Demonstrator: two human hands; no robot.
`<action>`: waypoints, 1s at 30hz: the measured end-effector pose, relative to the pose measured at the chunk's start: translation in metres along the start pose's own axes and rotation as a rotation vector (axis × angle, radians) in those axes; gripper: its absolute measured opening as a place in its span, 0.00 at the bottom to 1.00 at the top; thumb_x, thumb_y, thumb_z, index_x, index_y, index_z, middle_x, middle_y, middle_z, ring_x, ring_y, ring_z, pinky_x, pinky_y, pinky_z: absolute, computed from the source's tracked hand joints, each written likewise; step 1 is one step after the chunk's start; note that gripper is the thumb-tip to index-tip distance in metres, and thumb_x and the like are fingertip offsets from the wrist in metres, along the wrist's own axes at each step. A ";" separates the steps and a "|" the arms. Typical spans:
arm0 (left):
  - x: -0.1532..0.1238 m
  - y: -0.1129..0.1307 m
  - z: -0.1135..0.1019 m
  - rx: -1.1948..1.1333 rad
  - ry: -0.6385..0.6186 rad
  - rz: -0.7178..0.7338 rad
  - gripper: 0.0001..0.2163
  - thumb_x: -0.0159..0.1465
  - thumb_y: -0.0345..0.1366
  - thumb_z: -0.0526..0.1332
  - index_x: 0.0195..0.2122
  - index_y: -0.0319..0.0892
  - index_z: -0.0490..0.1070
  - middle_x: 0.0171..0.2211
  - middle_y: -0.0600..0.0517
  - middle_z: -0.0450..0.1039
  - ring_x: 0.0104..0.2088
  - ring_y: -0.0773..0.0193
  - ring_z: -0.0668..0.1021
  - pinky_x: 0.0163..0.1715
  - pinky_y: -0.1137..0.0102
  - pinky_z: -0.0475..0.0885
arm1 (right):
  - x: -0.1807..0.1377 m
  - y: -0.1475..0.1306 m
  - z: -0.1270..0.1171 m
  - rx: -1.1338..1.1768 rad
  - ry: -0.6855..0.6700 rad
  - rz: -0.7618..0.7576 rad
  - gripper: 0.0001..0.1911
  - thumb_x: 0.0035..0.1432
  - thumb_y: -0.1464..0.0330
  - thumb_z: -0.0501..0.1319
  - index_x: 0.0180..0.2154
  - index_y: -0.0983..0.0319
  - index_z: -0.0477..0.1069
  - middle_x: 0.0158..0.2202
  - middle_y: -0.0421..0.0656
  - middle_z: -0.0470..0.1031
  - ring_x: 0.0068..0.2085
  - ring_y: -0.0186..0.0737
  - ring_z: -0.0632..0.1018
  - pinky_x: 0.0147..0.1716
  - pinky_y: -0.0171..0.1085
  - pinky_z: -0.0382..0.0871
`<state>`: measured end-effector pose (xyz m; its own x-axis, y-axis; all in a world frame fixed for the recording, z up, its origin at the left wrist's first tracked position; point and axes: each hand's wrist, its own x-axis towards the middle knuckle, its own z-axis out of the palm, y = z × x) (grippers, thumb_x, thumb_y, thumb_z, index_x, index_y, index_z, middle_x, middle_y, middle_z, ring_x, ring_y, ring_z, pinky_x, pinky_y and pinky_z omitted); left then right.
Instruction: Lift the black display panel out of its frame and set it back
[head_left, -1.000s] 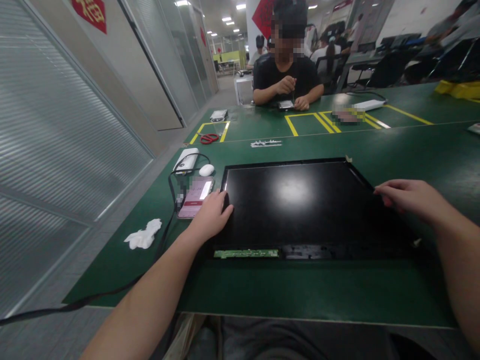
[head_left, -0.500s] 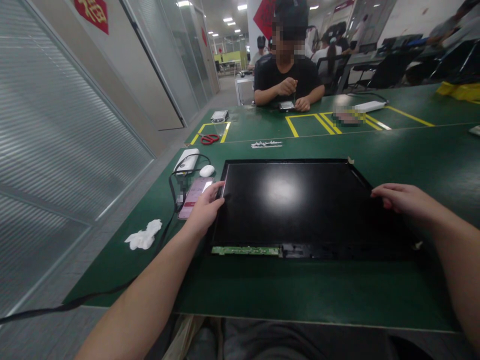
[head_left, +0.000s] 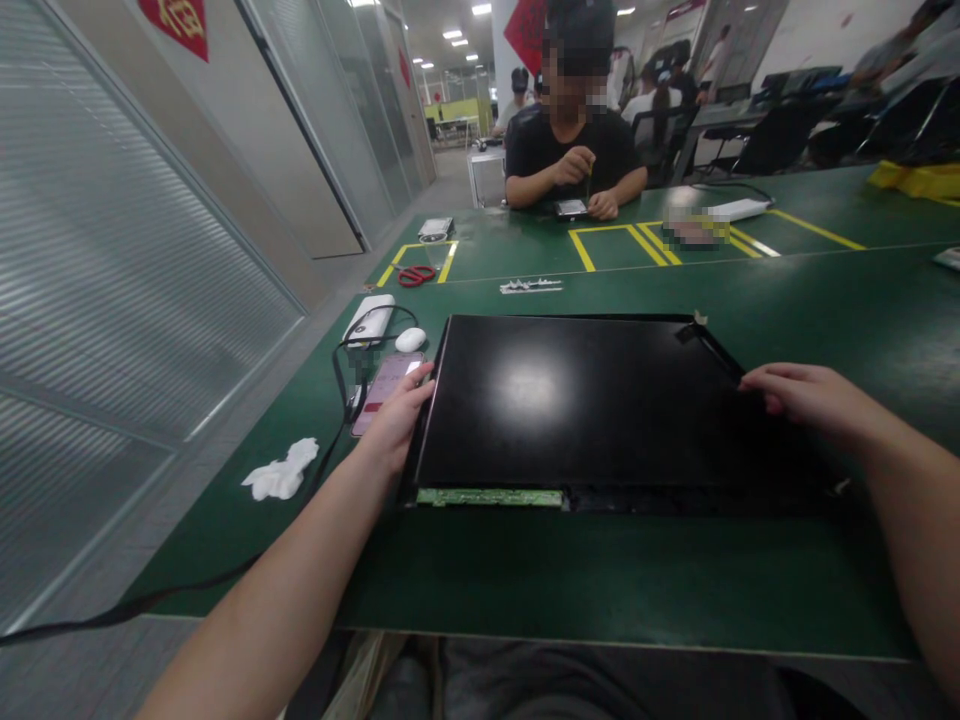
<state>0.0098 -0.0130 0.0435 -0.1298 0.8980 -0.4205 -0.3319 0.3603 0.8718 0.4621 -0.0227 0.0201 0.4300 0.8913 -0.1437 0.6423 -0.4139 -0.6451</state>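
Observation:
A black LCD panel [head_left: 570,410] with a glossy reflection lies in its black frame [head_left: 720,355] on the green table before me. Along the panel's near left edge runs a narrow green circuit board [head_left: 487,498]. The panel's left edge is raised slightly, and a gap shows by the far right corner. My left hand [head_left: 401,415] is closed at that left edge, its fingertips partly hidden. At the right edge, my right hand [head_left: 795,395] pinches the rim of the frame with fingers curled. A phone [head_left: 386,385] lies just beyond my left hand.
Left of the panel are a white power bank [head_left: 369,320], a white oval case [head_left: 410,340], a black cable [head_left: 337,375] and crumpled tissue [head_left: 283,472]. Farther back lie red-handled scissors [head_left: 416,275] and small white strips [head_left: 531,286]. Across the table a person [head_left: 574,150] works on a small device.
The panel has shifted left and its left edge has come up out of the frame, with my left hand moving left and slightly down. My right hand has stayed nearly in place.

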 end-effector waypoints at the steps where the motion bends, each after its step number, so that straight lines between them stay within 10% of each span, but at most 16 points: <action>1: -0.001 0.000 0.000 0.008 -0.010 -0.001 0.33 0.56 0.22 0.65 0.63 0.43 0.62 0.24 0.56 0.76 0.18 0.66 0.77 0.18 0.74 0.73 | 0.000 0.000 0.000 -0.006 0.006 0.001 0.19 0.37 0.55 0.50 0.26 0.60 0.70 0.13 0.38 0.59 0.16 0.31 0.60 0.16 0.34 0.50; 30: -0.006 -0.007 0.003 0.060 -0.176 0.053 0.28 0.53 0.25 0.64 0.58 0.41 0.72 0.32 0.51 0.82 0.27 0.60 0.83 0.22 0.72 0.77 | 0.001 0.004 -0.001 -0.100 0.082 -0.051 0.18 0.39 0.55 0.51 0.26 0.59 0.72 0.16 0.40 0.65 0.20 0.34 0.66 0.22 0.37 0.55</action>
<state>0.0159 -0.0203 0.0410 0.0218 0.9444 -0.3281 -0.2719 0.3214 0.9071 0.4653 -0.0232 0.0180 0.4432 0.8952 -0.0478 0.7232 -0.3885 -0.5710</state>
